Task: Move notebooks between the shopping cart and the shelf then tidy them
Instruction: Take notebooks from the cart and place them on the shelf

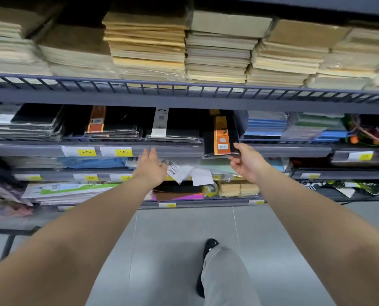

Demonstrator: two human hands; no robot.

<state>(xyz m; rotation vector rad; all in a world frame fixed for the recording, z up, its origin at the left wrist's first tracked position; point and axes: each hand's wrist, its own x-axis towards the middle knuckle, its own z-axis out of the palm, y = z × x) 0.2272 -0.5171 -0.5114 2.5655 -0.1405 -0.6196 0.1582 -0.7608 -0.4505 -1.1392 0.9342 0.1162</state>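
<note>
While the head camera looks down along the shelf front, I see my right hand (248, 162) pinching the black notebook (221, 138) by its near right corner, thumb on the cover and the other fingers curled underneath. The notebook lies just above those fingers. It is tilted toward me, with its near end hanging out over the grey shelf (184, 151) rail. I cannot tell whether its far end rests on the pile behind it. An orange paper band runs down the cover, just left of my thumb.

It looks thin, flat and light, with a fairly stiff cover sealed in glossy film. I judge it slippery and liable to swing or sag from a corner pinch. A hold along the near edge, thumb on top and fingers flat beneath, should be steadier.

My left hand (150, 166) is open, fingers straight and spread, holding nothing. It is just short of the rail and well apart from the notebook. Beyond its fingertips lie flat stacks (173, 129) of similar black film-wrapped notebooks, and yellow price tags (85, 151) sit further left. The shopping cart is not in view.
</note>
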